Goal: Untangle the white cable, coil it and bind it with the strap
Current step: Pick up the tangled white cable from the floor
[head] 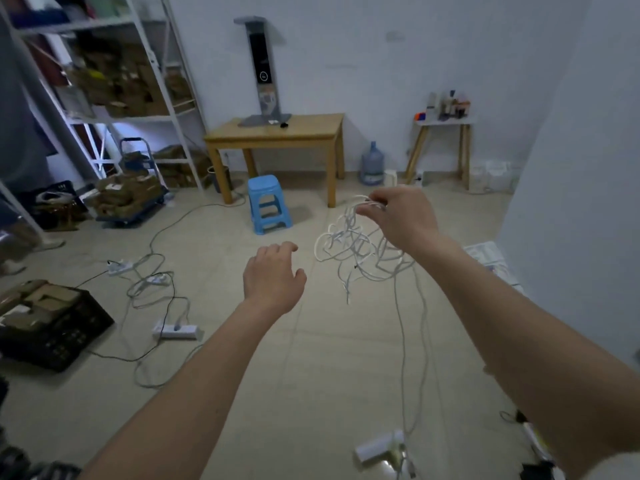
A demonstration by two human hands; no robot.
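The white cable [360,247] hangs in the air as a tangled bunch of loops in front of me. My right hand [401,216] pinches the top of the tangle between thumb and fingers and holds it up. Two long strands drop from the bunch toward a white block [379,445] on the floor near my feet. My left hand [273,275] hovers to the left of the tangle, fingers loosely curled, holding nothing and apart from the cable. No strap is visible.
A blue stool [268,204] and a wooden table [277,136] stand ahead. White power strips [176,331] and grey cords lie on the tiled floor at left. A black crate [52,337] sits at far left, metal shelving [114,81] behind it.
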